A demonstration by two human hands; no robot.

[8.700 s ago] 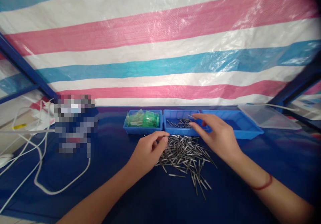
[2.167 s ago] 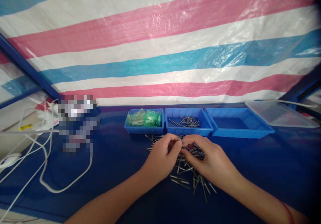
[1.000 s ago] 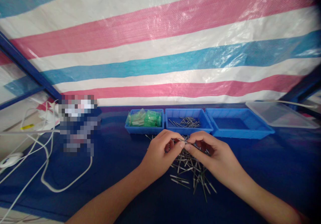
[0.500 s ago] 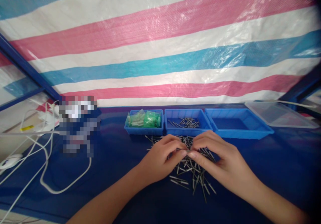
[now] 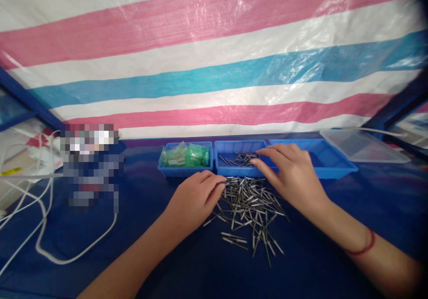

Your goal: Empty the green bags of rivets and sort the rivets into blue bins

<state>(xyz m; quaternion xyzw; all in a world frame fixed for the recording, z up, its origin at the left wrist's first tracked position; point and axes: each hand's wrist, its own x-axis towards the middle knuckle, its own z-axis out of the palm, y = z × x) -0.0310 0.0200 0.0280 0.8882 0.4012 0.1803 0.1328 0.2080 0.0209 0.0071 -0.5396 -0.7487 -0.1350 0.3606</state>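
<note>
A loose pile of silvery blind rivets (image 5: 245, 201) with thin dark stems lies on the dark blue table. At the pile's upper left edge is my left hand (image 5: 195, 198), thumb and forefinger pinched on what looks like a single rivet; the fingers hide most of it. My right hand (image 5: 292, 172) hangs over the front right of the middle blue bin (image 5: 234, 172). Its thumb and forefinger are apart, and nothing shows between them. Several rivets (image 5: 244, 158) lie inside that bin, just left of these fingertips.
To the left, a blue bin (image 5: 185, 172) holds green and clear plastic packets (image 5: 197, 155). A third blue bin (image 5: 334, 170) stands at the right, beside a translucent lid (image 5: 364, 147). White cables (image 5: 76, 261) run along the left side. A striped sheet (image 5: 214, 80) hangs behind.
My hands, fingertips together over the pile before, have separated. The right one has moved up to the middle bin and opened; the left has drawn back to the pile's left edge.
</note>
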